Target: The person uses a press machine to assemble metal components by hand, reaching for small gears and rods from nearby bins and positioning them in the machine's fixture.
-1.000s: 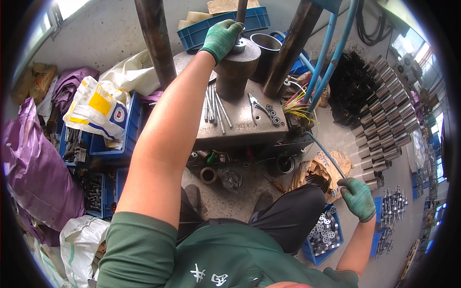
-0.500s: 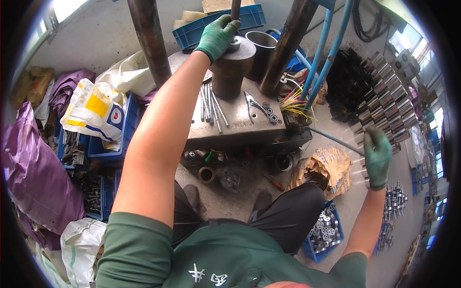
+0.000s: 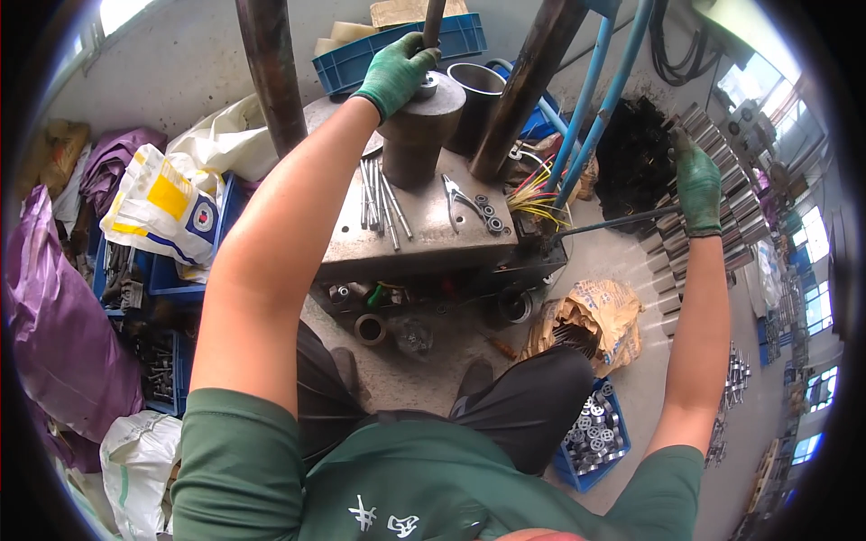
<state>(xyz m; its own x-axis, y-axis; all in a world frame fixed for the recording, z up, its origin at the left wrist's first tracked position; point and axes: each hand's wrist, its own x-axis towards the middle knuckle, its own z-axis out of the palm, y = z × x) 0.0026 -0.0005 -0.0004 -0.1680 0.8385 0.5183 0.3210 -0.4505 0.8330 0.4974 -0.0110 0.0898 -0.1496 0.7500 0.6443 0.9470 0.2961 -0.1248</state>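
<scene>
My left hand [image 3: 397,77], in a green glove, is closed around the lower part of a dark upright metal rod [image 3: 434,22]. Just below it, a small metal ring [image 3: 428,86] rests on top of a thick steel block [image 3: 422,135], partly hidden by the hand. Out to the right, my gloved right hand [image 3: 698,185] is at the end of a long thin lever [image 3: 613,222]; it appears closed on it, though the glove hides part of the grip. On the steel bench [image 3: 424,239] lie several slim metal rods [image 3: 383,203], pliers [image 3: 454,200] and several small bearings [image 3: 488,213].
Dark steel columns [image 3: 262,72] and blue pipes [image 3: 591,117] flank the bench. Many shiny cylinders [image 3: 722,198] are stacked at right. A torn paper sack [image 3: 595,325] and a blue bin of metal parts [image 3: 595,433] stand near my knee. Purple sacks [image 3: 72,334] lie at left.
My right hand has moved away from my body, and the lever's end has swung the same way with it. The left hand stays on the rod. The whole view has shifted slightly.
</scene>
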